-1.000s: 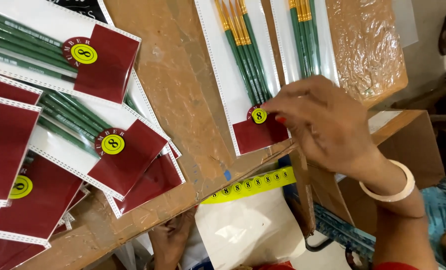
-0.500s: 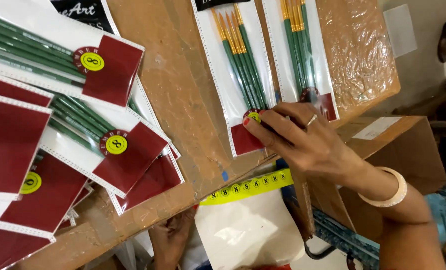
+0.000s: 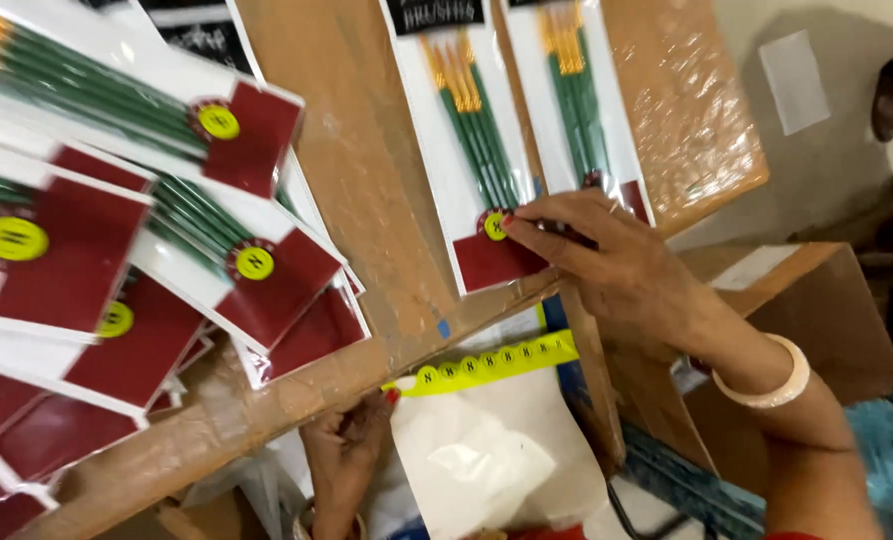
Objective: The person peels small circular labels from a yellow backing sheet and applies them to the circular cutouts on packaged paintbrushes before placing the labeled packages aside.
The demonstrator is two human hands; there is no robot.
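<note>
Right hand (image 3: 607, 262) outstretched, fingertips pressing yellow sticker (image 3: 494, 226) onto brush pack (image 3: 472, 160), grip seemingly flat.

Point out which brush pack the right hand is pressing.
The brush pack second from the far right: the right hand has fingertips on its yellow sticker; no other pack is touched there.

The right hand (image 3: 607, 255) hides the brush pack's (image 3: 477, 170) handle ends; packs at nine o'clock (image 3: 57, 250) blur, perhaps cropped.
</note>
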